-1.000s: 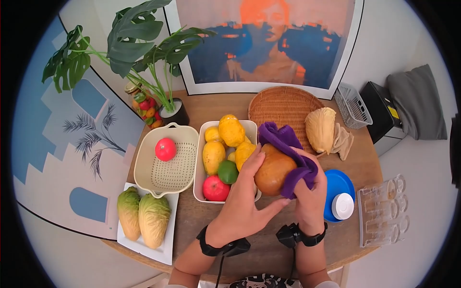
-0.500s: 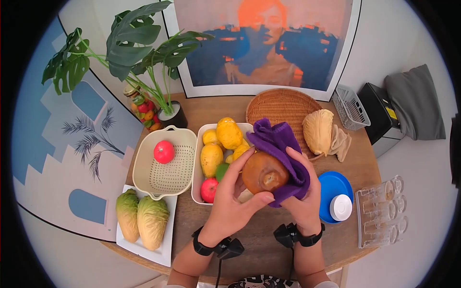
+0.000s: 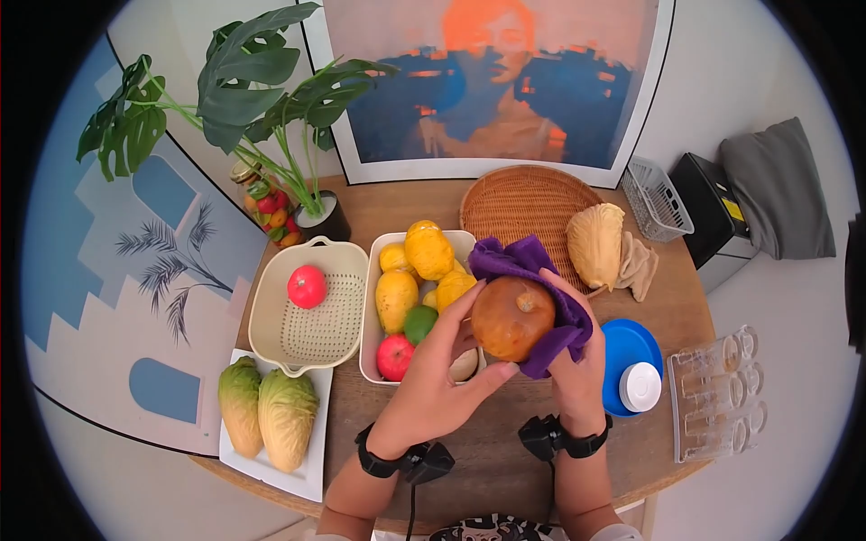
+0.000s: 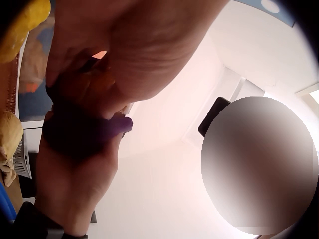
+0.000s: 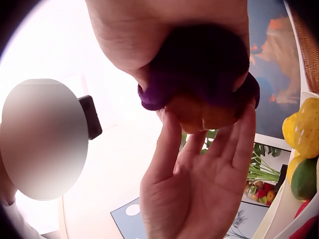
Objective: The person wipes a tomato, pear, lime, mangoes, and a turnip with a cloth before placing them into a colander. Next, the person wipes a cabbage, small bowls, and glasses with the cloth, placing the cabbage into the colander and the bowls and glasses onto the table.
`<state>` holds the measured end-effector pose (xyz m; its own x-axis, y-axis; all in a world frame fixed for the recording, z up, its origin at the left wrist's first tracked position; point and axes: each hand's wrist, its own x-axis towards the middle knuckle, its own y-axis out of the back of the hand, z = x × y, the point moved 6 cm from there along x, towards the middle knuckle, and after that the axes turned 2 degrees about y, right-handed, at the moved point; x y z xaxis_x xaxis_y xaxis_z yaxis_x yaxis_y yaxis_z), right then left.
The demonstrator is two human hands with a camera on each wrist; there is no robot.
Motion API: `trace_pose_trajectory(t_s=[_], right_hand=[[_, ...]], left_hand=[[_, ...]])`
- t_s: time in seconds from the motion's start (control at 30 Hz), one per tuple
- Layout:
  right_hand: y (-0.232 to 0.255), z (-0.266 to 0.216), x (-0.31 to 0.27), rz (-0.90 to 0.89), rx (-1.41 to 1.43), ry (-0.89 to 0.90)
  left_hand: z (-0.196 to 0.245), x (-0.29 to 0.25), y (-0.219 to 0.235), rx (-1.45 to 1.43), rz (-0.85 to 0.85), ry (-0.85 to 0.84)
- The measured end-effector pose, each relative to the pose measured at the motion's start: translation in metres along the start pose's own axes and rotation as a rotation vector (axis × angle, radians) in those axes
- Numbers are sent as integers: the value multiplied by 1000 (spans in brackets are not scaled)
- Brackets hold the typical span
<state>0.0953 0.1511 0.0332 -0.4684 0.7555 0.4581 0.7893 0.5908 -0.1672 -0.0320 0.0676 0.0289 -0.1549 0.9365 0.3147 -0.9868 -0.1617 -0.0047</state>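
Note:
Above the table, a round, glossy orange-brown fruit with a small stem mark is held between both hands. My left hand grips its left side, fingers behind and thumb below. Against its right side, my right hand holds a purple cloth that wraps part of the fruit. From below, the right wrist view shows the left fingertips on the fruit under the dark folds of cloth. Just left of the hands stands a white bin with yellow fruits, a green fruit and a red one.
A cream colander holds one red fruit. Two cabbages lie on a white plate. Behind are a wicker tray and a pale cabbage. To the right are a blue plate, a white lid and a glass rack.
The fruit has turned in the hands; its stem mark, facing the front half a second ago, is now near the top. The purple cloth has shifted around its right side.

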Motion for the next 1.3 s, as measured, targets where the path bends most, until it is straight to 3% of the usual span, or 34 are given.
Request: trace_pose_trajectory(t_s=[0.2,0.5,0.6,0.67,0.87,0.97,1.03,1.07,1.2,1.3], right_hand=[[-2,2,-1,8,67,-32],[-7,5,2,17,90,-123],[-13,6,3,12,16,-109],[-14,6,1,13,-31,-89],[-7,8,-2,37,-36,-115],[0,4,-3,92,-17,-91],[6,12,-6,216,65,-209],[4,10,-4,203,59,-147],[1,10,-1,213,103,-200],[-10,9,1,99,65,-187]], left_hand=[[3,-1,3,50,43,-45],[-4,0,9,-51,123,21],[-2,2,12,85,207,-5],[6,2,13,391,234,-82],[13,0,9,524,264,-178],[11,-1,8,448,265,-189],[6,1,8,427,259,-169],[3,1,8,405,256,-148],[-2,4,7,334,199,-98],[-5,2,10,270,272,-97]])
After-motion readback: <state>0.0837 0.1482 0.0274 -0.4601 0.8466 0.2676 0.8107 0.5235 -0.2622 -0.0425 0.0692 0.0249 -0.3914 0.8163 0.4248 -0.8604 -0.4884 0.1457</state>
